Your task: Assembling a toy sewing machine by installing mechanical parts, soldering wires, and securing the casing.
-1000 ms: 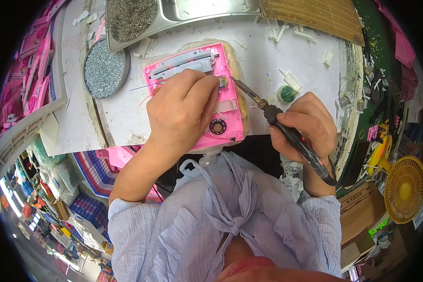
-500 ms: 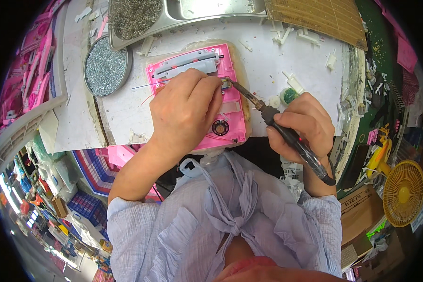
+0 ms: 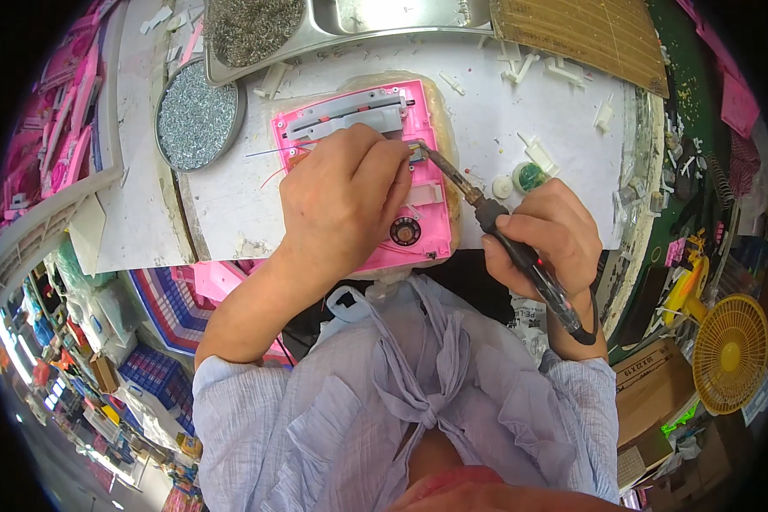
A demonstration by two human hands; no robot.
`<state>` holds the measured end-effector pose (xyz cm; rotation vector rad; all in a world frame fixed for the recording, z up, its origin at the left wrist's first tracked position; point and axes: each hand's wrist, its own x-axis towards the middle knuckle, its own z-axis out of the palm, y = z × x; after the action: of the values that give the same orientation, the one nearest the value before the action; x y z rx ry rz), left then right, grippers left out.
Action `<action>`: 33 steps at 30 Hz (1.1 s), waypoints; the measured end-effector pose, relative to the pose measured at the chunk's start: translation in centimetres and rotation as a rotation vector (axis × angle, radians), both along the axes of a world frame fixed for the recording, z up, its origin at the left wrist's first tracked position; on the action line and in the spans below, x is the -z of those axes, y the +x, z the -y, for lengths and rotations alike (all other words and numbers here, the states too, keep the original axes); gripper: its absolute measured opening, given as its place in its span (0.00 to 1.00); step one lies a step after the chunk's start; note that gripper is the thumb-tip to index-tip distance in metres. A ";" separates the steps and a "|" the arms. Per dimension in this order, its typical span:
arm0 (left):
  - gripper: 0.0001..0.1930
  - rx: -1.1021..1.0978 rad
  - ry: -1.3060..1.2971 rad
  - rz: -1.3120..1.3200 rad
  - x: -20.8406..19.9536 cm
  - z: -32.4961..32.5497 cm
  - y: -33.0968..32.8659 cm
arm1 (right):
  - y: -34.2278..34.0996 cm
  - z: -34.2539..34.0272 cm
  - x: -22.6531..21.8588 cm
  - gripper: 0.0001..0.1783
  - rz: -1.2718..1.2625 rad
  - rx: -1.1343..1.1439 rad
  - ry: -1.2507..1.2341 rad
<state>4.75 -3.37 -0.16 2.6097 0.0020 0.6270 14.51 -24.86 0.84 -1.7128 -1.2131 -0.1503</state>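
Note:
A pink plastic housing point(image 3: 435, 230) lies on a wrapped pad at the table's near edge. Inside it sit a grey plastic piece point(image 3: 341, 111) and a small round speaker point(image 3: 405, 230). My left hand point(image 3: 341, 188) rests over the housing, fingers pinched near a small part; what they grip is hidden. Thin blue and red wires point(image 3: 269, 154) stick out left of that hand. In my right hand point(image 3: 555, 230) is a soldering iron point(image 3: 516, 247) with a black handle. Its tip meets the small part at the housing's right side, close to my left fingertips.
A round dish of small screws point(image 3: 198, 118) stands at the left. A metal tray point(image 3: 350, 34) with small metal pieces lies at the back, beside a cardboard sheet point(image 3: 580, 43). White plastic parts point(image 3: 538, 155) and a small green container point(image 3: 529, 177) lie to the right.
The soldering iron's handle and my right hand have shifted slightly left and down, with the tip still at the same part. My left hand keeps its pinch over the housing.

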 end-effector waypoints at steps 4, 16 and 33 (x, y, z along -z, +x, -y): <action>0.10 -0.006 -0.002 -0.012 0.0 0.0 -0.1 | 0.1 0.1 0.0 0.22 0.017 -0.015 -0.013; 0.10 0.006 0.015 -0.038 -0.7 0.0 0.2 | 0.6 0.7 -0.9 0.23 0.009 -0.031 -0.015; 0.08 -0.007 0.035 -0.007 -0.5 0.1 0.3 | 0.8 0.9 -1.2 0.23 -0.005 -0.002 -0.021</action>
<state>5.07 -3.50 0.36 2.6470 0.0019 0.6258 15.26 -25.75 2.05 -1.7295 -1.2163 -0.1321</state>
